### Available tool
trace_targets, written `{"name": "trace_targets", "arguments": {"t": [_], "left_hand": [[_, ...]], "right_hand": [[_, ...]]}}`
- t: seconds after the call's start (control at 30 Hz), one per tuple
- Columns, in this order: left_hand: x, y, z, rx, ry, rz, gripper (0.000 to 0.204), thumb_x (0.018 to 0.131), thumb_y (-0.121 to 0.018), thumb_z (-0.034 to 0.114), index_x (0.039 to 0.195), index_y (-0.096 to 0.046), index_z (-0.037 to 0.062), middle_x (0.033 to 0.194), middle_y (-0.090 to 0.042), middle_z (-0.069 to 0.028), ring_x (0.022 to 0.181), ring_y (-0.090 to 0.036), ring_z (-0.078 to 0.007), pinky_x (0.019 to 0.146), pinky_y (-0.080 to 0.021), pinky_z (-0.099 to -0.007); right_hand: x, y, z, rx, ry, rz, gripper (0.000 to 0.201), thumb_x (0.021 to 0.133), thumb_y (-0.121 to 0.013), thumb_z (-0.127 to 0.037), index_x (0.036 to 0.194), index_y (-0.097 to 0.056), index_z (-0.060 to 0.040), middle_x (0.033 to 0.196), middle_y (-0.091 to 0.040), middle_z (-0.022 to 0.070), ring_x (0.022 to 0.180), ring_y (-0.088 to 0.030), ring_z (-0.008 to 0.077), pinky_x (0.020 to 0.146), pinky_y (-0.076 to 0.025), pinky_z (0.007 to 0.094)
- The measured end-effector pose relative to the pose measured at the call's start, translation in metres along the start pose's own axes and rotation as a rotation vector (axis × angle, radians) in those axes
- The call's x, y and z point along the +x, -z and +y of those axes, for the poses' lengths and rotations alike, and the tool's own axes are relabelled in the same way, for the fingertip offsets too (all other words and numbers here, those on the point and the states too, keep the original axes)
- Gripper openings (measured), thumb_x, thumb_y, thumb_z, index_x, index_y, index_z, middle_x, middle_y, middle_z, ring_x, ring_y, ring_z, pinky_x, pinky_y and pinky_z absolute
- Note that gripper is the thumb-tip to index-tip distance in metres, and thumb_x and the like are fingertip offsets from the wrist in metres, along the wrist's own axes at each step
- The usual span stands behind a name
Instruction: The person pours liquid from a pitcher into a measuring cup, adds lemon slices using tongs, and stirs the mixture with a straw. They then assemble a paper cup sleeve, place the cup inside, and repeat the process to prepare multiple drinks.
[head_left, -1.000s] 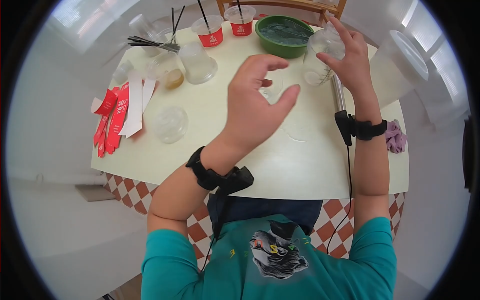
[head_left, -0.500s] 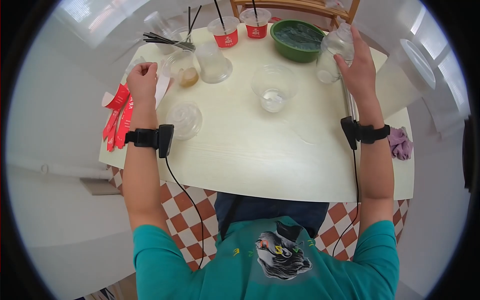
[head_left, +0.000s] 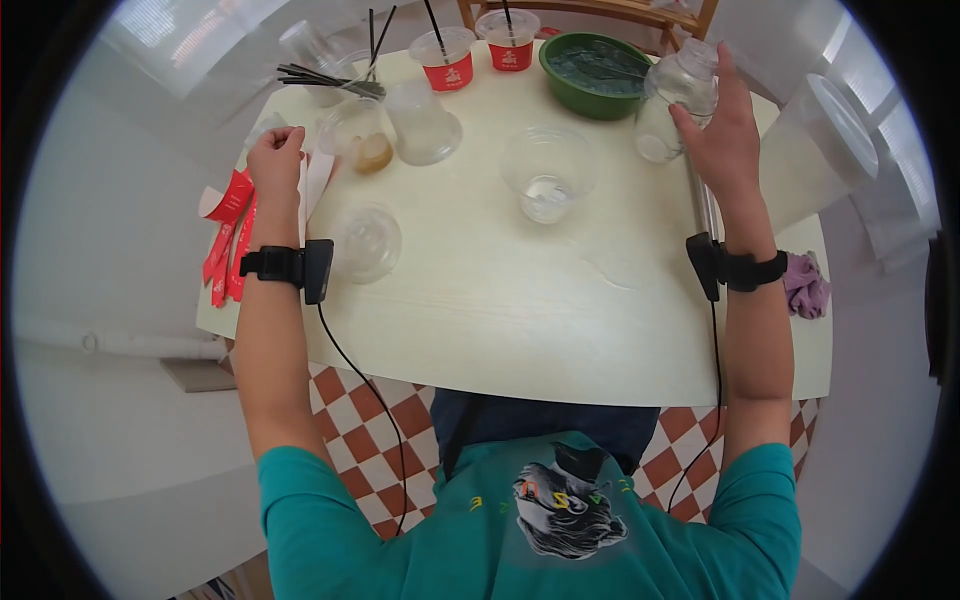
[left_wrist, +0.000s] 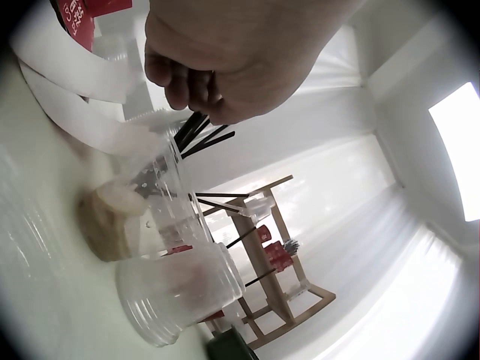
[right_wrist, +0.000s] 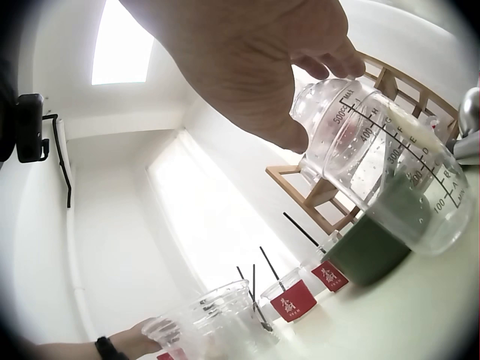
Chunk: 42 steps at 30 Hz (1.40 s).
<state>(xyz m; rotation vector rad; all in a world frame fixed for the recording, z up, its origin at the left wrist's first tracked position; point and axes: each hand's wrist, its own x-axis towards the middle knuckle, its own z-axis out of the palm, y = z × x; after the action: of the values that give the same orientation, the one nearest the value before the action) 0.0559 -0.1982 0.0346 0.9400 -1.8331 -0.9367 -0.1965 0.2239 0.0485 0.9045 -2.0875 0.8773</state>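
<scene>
My right hand is at a clear shaker with black measuring marks, beside the green basin. In the right wrist view its thumb lies against the shaker's shoulder and the fingers curl behind the neck. The left hand hovers at the table's left side with its fingers curled inward, over white paper strips. Nothing shows between those fingers in the left wrist view. Mid-table stands a clear plastic cup with a little clear liquid at its bottom.
Beyond the left hand are upturned frosted cups, black straws and red sleeves. Nearer lies a clear lid. At the back stand two red-banded cups and a green basin. A tall pitcher and purple cloth are right.
My left hand has swung from mid-table out to the left side, uncovering the clear cup, and its fingers have curled in. The right hand stays at the shaker.
</scene>
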Motion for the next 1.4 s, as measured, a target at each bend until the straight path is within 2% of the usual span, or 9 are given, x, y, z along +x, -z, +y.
{"name": "trace_targets", "arguments": {"t": [0.2, 0.4, 0.6, 0.83, 0.9, 1.0, 1.13, 1.33, 1.4], "left_hand": [[0.026, -0.002, 0.036, 0.096, -0.128, -0.023, 0.025, 0.079, -0.074, 0.02, 0.09, -0.068, -0.0015, 0.076, -0.065, -0.0039, 0.064, -0.057, -0.01, 0.06, -0.046, -0.0248], [0.054, -0.018, 0.037, 0.325, -0.281, 0.009, 0.034, 0.074, -0.077, 0.033, 0.087, -0.069, 0.0018, 0.075, -0.066, -0.0032, 0.065, -0.059, -0.0124, 0.063, -0.047, -0.0277], [0.062, -0.019, 0.033, 0.429, -0.265, -0.033, 0.039, 0.072, -0.078, 0.038, 0.083, -0.068, 0.002, 0.077, -0.068, -0.0059, 0.068, -0.061, -0.0154, 0.065, -0.048, -0.0297], [0.056, -0.018, 0.004, 0.502, -0.256, -0.154, 0.044, 0.072, -0.077, 0.043, 0.083, -0.068, 0.0018, 0.077, -0.068, -0.0075, 0.07, -0.062, -0.0188, 0.068, -0.049, -0.0314], [0.06, -0.018, 0.005, 0.541, -0.272, -0.056, 0.045, 0.071, -0.076, 0.045, 0.083, -0.069, 0.0023, 0.078, -0.069, -0.0088, 0.071, -0.064, -0.0198, 0.069, -0.049, -0.032], [0.069, -0.026, 0.015, 0.43, -0.207, -0.001, 0.045, 0.071, -0.076, 0.046, 0.082, -0.07, 0.0031, 0.077, -0.069, -0.0091, 0.071, -0.065, -0.0211, 0.069, -0.05, -0.0328], [0.085, -0.038, 0.028, 0.495, -0.205, 0.031, 0.04, 0.072, -0.074, 0.044, 0.082, -0.072, 0.0055, 0.076, -0.07, -0.0083, 0.071, -0.066, -0.0221, 0.068, -0.05, -0.0336], [0.096, -0.036, 0.034, 0.56, -0.256, 0.029, 0.03, 0.075, -0.071, 0.038, 0.085, -0.073, 0.0096, 0.079, -0.071, -0.0059, 0.072, -0.067, -0.0233, 0.069, -0.051, -0.0345], [0.093, -0.028, 0.047, 0.581, -0.35, 0.16, 0.029, 0.076, -0.071, 0.037, 0.085, -0.073, 0.0096, 0.079, -0.071, -0.0055, 0.074, -0.068, -0.0227, 0.07, -0.052, -0.0343]], "right_hand": [[0.003, 0.01, -0.011, -0.075, 0.061, 0.057, 0.071, 0.074, -0.075, -0.02, 0.136, -0.042, -0.007, 0.126, -0.053, 0.0168, 0.118, -0.05, 0.033, 0.097, -0.043, 0.0412], [0.003, 0.021, -0.028, -0.012, 0.106, 0.116, 0.057, 0.076, -0.073, -0.021, 0.128, -0.052, -0.0081, 0.123, -0.056, 0.0142, 0.114, -0.052, 0.0333, 0.095, -0.044, 0.0415], [0.002, 0.028, -0.042, 0.027, 0.131, 0.155, 0.045, 0.077, -0.072, -0.013, 0.119, -0.059, -0.0046, 0.116, -0.061, 0.0128, 0.112, -0.056, 0.0285, 0.097, -0.043, 0.0377], [-0.001, 0.023, -0.041, 0.063, 0.178, 0.175, 0.042, 0.076, -0.071, -0.017, 0.116, -0.06, -0.0068, 0.116, -0.059, 0.0114, 0.106, -0.056, 0.0299, 0.09, -0.045, 0.0393], [-0.003, 0.021, -0.042, 0.073, 0.17, 0.141, 0.041, 0.076, -0.071, -0.016, 0.115, -0.06, -0.0061, 0.116, -0.058, 0.0116, 0.106, -0.056, 0.0301, 0.09, -0.045, 0.0392], [-0.006, 0.019, -0.042, 0.099, 0.176, 0.124, 0.041, 0.076, -0.071, -0.016, 0.114, -0.061, -0.0057, 0.117, -0.058, 0.0123, 0.106, -0.056, 0.0304, 0.09, -0.046, 0.0393], [-0.007, 0.019, -0.045, 0.073, 0.172, 0.112, 0.04, 0.076, -0.071, -0.016, 0.114, -0.061, -0.0058, 0.117, -0.058, 0.013, 0.106, -0.056, 0.0305, 0.089, -0.046, 0.0392], [-0.009, 0.017, -0.049, 0.094, 0.159, 0.096, 0.04, 0.076, -0.071, -0.016, 0.113, -0.061, -0.0063, 0.117, -0.058, 0.013, 0.107, -0.055, 0.0303, 0.09, -0.045, 0.0396], [-0.009, 0.018, -0.046, 0.111, 0.163, 0.09, 0.04, 0.075, -0.071, -0.016, 0.113, -0.061, -0.0063, 0.117, -0.058, 0.0129, 0.108, -0.055, 0.0304, 0.09, -0.044, 0.0399]]}}
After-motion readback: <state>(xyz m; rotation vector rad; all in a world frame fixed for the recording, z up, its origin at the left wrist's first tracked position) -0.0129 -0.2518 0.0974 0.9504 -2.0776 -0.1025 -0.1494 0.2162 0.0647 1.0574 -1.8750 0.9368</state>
